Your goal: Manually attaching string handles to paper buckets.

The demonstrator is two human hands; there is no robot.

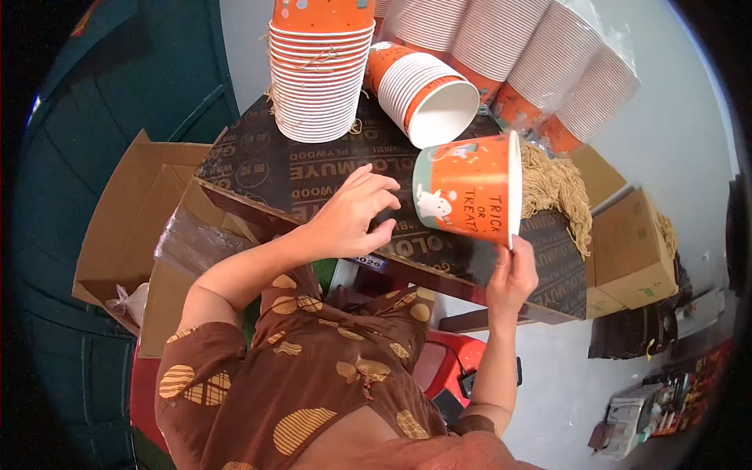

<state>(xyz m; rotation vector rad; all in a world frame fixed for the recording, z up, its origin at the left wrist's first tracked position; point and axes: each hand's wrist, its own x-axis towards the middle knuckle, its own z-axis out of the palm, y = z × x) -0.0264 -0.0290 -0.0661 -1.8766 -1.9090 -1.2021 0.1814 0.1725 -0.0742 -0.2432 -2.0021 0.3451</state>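
Orange paper tub (466,184): one piece, on its side over the right part of the table, white rim to the right, pale green base to the left; printed with a white figure and dark lettering; whether it touches the tabletop cannot be told
Right hand (513,274): thumb and fingers pinched together on the lower part of the tub's rim
Left hand (360,207): partly open, fingers curved and thumb well apart, nothing held; near the tub's base but not touching it, above the front part of the table
Table (254,172): dark board top with printed lettering, lighter in tone than its brown front edge
Standing stack (319,90): nested tubs at the far left of the tabletop, white rims layered below an orange body
Lying stack (415,90): nested tubs on their side just behind the held one, open white mouth toward the person
Wrapped stacks (513,59): several rows in clear plastic, at the back right
Tan strands (552,188): loose bundle beside the tub, right end of table
Cardboard boxes (634,247): open, on both sides of the table
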